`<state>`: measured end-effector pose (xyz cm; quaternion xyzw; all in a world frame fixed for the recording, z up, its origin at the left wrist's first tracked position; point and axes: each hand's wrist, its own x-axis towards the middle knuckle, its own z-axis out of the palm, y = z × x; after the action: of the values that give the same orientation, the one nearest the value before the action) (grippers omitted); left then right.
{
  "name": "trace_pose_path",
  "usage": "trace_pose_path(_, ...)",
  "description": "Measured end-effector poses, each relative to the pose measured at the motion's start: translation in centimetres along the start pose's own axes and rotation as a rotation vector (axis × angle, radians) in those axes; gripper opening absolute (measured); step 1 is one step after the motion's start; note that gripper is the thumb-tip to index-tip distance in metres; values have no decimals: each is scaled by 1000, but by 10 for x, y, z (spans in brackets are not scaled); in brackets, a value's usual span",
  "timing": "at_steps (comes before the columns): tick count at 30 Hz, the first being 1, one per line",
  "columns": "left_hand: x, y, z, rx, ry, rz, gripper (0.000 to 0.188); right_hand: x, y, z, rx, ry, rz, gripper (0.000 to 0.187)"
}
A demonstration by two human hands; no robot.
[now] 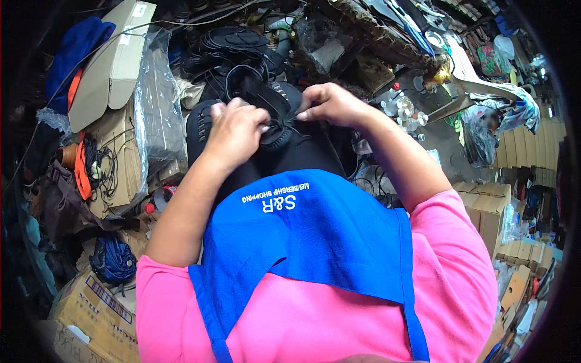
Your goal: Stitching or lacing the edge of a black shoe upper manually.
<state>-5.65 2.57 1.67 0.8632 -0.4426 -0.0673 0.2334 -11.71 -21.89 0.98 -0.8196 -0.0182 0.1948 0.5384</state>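
A black shoe or sandal (279,134) with a ridged sole rests over my lap. My left hand (237,130) is closed around its left side, with the fingers curled over the upper. At the shoe's right side, my right hand (331,105) makes a pinch with thumb and forefinger. What lies in that pinch, perhaps a thin black strap or thread, is too dark to make out. A second black piece with pale stitch-like marks (200,126) sits beside my left hand. Black cloth (290,158) covers my lap under the shoe.
Beyond my hands lies a pile of flat black shoe parts (227,45). Cardboard sheets (112,66) and a plastic-wrapped bundle (158,103) stand at left. Small clear bottles (402,109) cluster at right. A cardboard box (100,314) sits at the lower left.
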Motion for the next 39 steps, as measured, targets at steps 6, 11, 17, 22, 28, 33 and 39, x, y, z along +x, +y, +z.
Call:
trace_pose_path(6, -5, 5, 0, 8, -52, -60, 8, -9, 18, 5, -81, 182, -143, 19)
trace_pose_path(11, 7, 0, 11, -131, -129, -120, 11, -33, 31, 2, -156, 58, -81, 19)
trace_pose_path(17, 14, 10, -1, 14, -214, 23, 10, -9, 3, -25, -530, 442, -148, 15)
trace_pose_path(22, 13, 4, -2, 56, -165, 102, 8, -14, -26, -16, -872, 278, -271, 21)
trace_pose_path(28, 7, -3, -2, 95, -126, 225, 7, -5, -50, 18, -1224, -58, -322, 12)
trace_pose_path(33, -18, -21, -18, 239, -162, 257, 14, -10, -31, 9, -1145, -53, -377, 11)
trace_pose_path(39, -97, -76, -66, 175, 77, -39, 22, -58, 25, -38, -1033, 232, -106, 21)
